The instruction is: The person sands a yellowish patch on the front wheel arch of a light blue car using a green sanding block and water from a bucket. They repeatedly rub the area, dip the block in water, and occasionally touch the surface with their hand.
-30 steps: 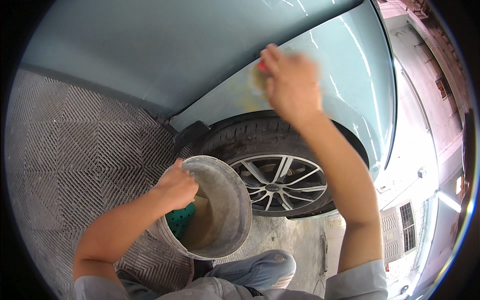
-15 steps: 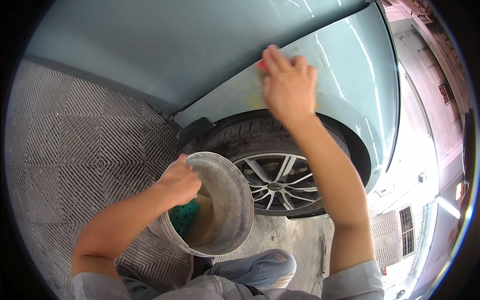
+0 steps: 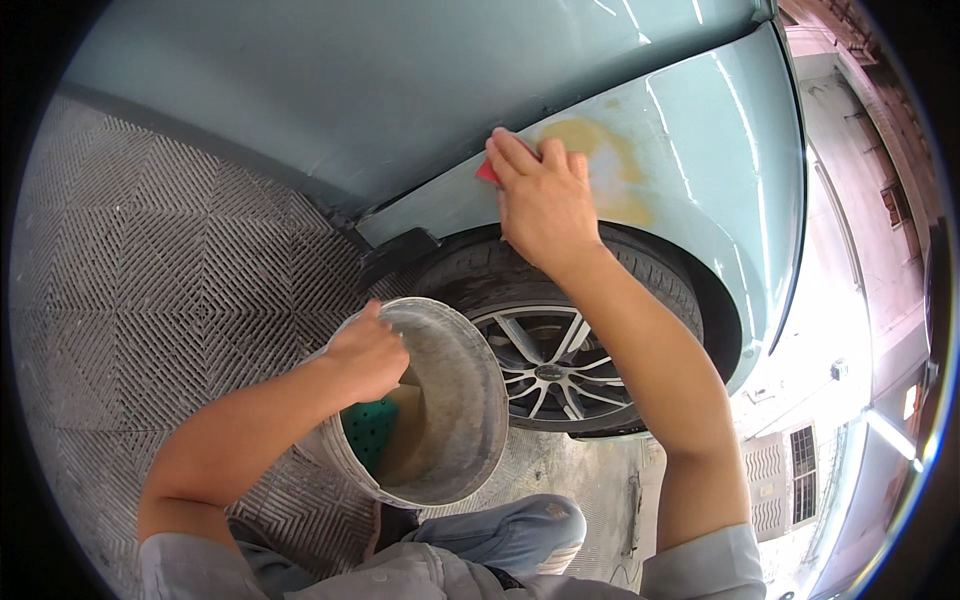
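Observation:
My right hand [image 3: 541,205] presses a small red sanding block [image 3: 488,172] flat against the pale blue car fender [image 3: 690,150], just left of a yellowish sanded patch [image 3: 598,165] above the wheel arch. My left hand [image 3: 366,354] grips the rim of a grey bucket [image 3: 468,400] tilted toward me, below the fender. Brownish water and a green perforated pad [image 3: 368,430] lie inside the bucket.
The car's tyre and silver alloy wheel [image 3: 560,368] sit directly under the fender. A grey patterned grid floor [image 3: 170,300] spreads to the left. My knee in blue jeans [image 3: 510,530] is at the bottom. Wet concrete lies beside the wheel.
My right hand with the red block has slid left and down across the fender, uncovering the yellowish patch. The left hand and bucket have stayed in place.

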`<act>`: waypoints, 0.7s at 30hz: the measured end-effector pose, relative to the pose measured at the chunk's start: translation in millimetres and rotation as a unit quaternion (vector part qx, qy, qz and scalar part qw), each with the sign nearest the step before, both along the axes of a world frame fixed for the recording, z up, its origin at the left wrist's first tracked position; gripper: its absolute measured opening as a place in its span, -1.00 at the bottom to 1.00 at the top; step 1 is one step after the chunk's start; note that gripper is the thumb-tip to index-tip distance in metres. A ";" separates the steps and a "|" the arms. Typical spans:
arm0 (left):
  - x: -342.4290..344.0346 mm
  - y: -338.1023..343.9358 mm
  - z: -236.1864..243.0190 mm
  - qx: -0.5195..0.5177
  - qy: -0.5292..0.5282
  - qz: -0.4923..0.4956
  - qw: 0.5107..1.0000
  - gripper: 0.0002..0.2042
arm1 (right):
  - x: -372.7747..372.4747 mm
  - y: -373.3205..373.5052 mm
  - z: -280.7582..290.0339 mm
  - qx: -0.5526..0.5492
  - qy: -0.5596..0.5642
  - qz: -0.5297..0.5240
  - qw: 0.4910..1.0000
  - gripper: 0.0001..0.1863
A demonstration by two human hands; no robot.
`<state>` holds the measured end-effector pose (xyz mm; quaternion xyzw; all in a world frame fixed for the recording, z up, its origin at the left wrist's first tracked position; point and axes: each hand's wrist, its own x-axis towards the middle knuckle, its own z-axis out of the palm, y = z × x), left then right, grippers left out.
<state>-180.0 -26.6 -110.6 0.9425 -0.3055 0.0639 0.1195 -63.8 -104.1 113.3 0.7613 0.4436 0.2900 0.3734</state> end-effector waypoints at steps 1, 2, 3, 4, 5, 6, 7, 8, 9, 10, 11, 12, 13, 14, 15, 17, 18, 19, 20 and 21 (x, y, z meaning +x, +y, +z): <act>0.3 0.5 0.9 0.002 -0.002 -0.002 1.000 -0.73 | 0.6 -0.4 1.8 -0.013 0.004 0.013 1.000 -0.52; 0.3 1.1 1.7 0.004 -0.003 -0.004 1.000 -0.73 | 1.0 -0.8 4.6 -0.037 0.016 -0.013 0.999 -0.53; -0.3 1.4 2.2 0.004 -0.002 -0.005 1.000 -0.73 | 1.8 -2.3 12.3 -0.013 -0.051 -0.011 0.999 -0.51; -0.8 1.5 2.6 0.007 0.009 -0.003 1.000 -0.73 | 4.0 -5.3 30.3 0.010 -0.063 -0.005 0.998 -0.50; -0.8 0.7 3.2 0.010 0.021 -0.003 1.000 -0.72 | 4.6 -9.3 42.2 0.039 -0.069 -0.001 0.997 -0.51; -0.5 0.3 3.8 0.014 0.030 -0.004 0.999 -0.72 | 4.9 -10.8 48.3 0.084 -0.115 0.049 0.989 -0.51; -0.4 0.3 4.1 0.018 0.031 -0.005 0.999 -0.72 | 6.5 -12.2 49.0 0.075 -0.098 0.026 0.992 -0.52; -0.1 0.4 4.5 0.022 0.031 -0.006 0.999 -0.71 | 7.1 -13.0 47.3 0.079 -0.106 0.034 0.991 -0.53; -0.2 0.2 4.9 0.026 0.032 -0.007 0.999 -0.71 | 8.4 -13.5 40.4 0.063 -0.111 0.069 0.989 -0.54; -0.6 -0.1 5.3 0.027 0.030 -0.007 0.999 -0.71 | 8.3 -12.2 26.1 0.072 -0.087 0.036 0.993 -0.54; -0.6 0.4 5.7 0.027 0.028 -0.004 0.999 -0.71 | 8.5 -10.8 12.1 0.061 -0.060 0.034 0.996 -0.54; -0.9 0.7 6.0 0.028 0.026 -0.003 0.999 -0.70 | 9.0 -9.2 -0.3 0.055 -0.053 0.055 0.996 -0.55; -1.7 0.9 6.3 0.024 0.025 -0.003 0.999 -0.71 | 8.8 -6.8 -12.1 0.028 -0.010 0.014 0.999 -0.54; -1.8 1.4 6.6 0.021 0.022 -0.002 1.000 -0.72 | 8.7 -4.4 -17.1 0.008 0.011 -0.002 1.000 -0.53; -1.5 1.9 6.9 0.019 0.019 -0.001 1.000 -0.73 | 7.6 -1.6 -16.8 -0.011 0.034 -0.007 0.999 -0.52; -0.9 2.3 7.0 0.021 0.024 -0.002 0.999 -0.76 | 4.7 3.2 4.0 -0.042 0.005 -0.033 0.999 -0.54; -0.6 2.3 6.7 0.021 0.028 -0.001 0.999 -0.77 | 2.9 6.2 21.5 -0.059 -0.008 -0.032 0.998 -0.54; -0.3 2.3 6.1 0.015 0.026 0.000 1.000 -0.78 | -1.5 7.6 40.1 -0.027 -0.036 -0.023 0.999 -0.57; -0.4 1.6 5.1 0.009 0.027 -0.001 1.000 -0.79 | -2.8 9.1 61.0 -0.025 -0.048 -0.023 0.998 -0.58; 0.1 1.4 4.2 0.002 0.027 -0.002 1.000 -0.80 | -5.6 9.2 81.5 -0.005 -0.062 -0.015 0.998 -0.59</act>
